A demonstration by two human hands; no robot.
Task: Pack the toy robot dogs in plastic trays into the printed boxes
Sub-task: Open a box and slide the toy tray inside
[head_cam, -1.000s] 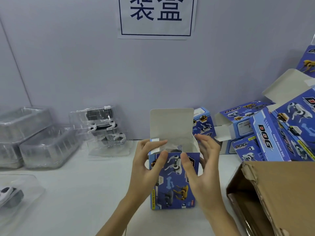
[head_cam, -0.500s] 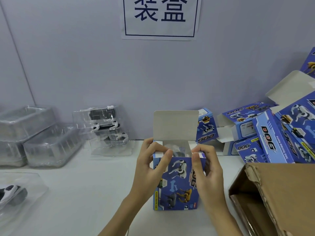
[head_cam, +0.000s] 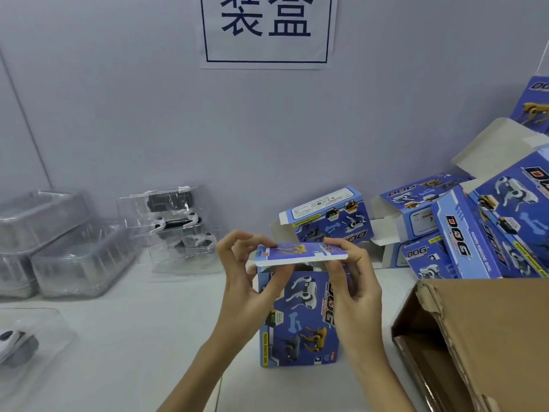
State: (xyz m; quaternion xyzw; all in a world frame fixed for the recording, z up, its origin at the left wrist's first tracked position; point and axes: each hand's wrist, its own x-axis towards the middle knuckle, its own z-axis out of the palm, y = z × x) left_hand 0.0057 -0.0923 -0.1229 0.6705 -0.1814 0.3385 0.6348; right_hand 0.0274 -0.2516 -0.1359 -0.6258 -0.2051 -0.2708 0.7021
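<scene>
From the head camera, a printed blue box (head_cam: 298,319) stands upright on the white table (head_cam: 133,337), in the middle of the view. Its top lid (head_cam: 300,253) is folded over almost level, with a narrow gap left above the front wall; something dark shows in that gap, too hidden to tell what it is. The left hand (head_cam: 246,281) grips the left end of the lid and the box's upper left corner, thumb against the front, fingers curled over the top. The right hand (head_cam: 353,281) pinches the right end of the lid, thumb below, fingers above.

Behind the box, against the wall, lie more printed boxes (head_cam: 326,221), some with flaps open, piled up toward the right (head_cam: 475,233). To the left, clear plastic trays with toy dogs (head_cam: 175,221) are stacked near the wall, and empty-looking clear trays (head_cam: 59,251) sit further left. At the near left edge another tray holds a white and grey toy dog (head_cam: 15,343). An open brown carton (head_cam: 487,331) stands at the right, just beside the right hand. A paper sign (head_cam: 267,28) hangs on the wall
</scene>
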